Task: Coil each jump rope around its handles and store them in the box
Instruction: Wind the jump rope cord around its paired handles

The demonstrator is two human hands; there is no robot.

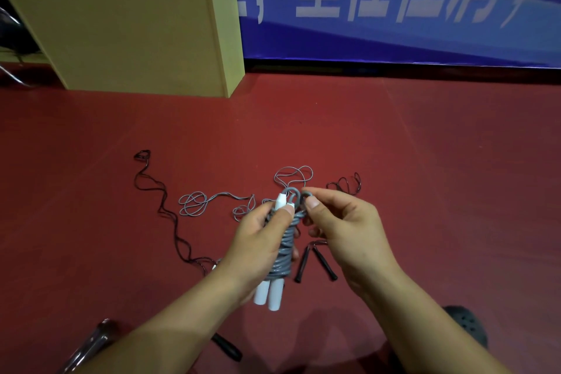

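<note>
A blue banner (pixel 394 9) hung along the wall behind the floor and carried large white Chinese characters in a slanted typeface. The row was cut off by the top edge of the view, so only the lower parts showed. A comma stood after the character partly hidden by the yellow box (pixel 127 30), and another comma closed the row at the right. The characters themselves could not be read with certainty.

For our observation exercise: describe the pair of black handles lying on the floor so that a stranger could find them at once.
Start at the red floor and find the two hands holding the grey coiled rope. Just right of that bundle lie the black handles, splayed in an upside-down V. Unlike the white handles, nobody holds them.
</note>
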